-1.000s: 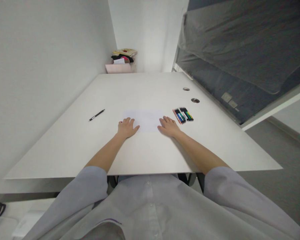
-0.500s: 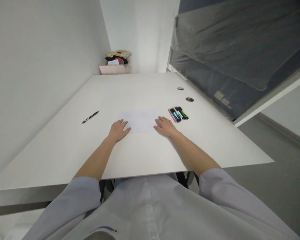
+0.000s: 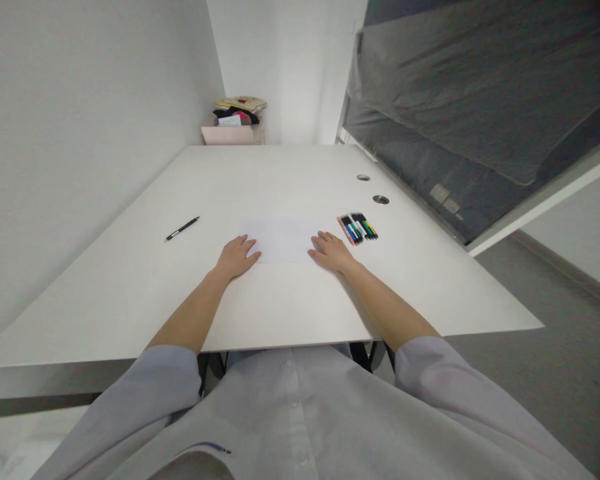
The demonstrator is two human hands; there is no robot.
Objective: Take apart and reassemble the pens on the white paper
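Observation:
A blank sheet of white paper [image 3: 283, 240] lies flat on the white table [image 3: 285, 300] in front of me. My left hand [image 3: 237, 256] rests on the sheet's left edge, fingers spread and palm down. At the opposite edge, my right hand [image 3: 331, 251] lies the same way, its thumb and fingertips on the paper. Neither hand grips anything. Just beyond the right hand's fingers sits a row of several markers [image 3: 358, 229] with mixed colours. Off to the left, apart from both hands, is a black pen [image 3: 182, 229].
Two round cable holes [image 3: 381, 199] are set in the table's right side. A dark fabric-covered partition [image 3: 430, 120] rises along that side. At the far end stands a pinkish box [image 3: 227, 135] with folded cloth items on top. A wall runs along the left.
The whole view has shifted and tilted slightly. Both hands stay in place on the paper, and the pen and markers have not moved on the table.

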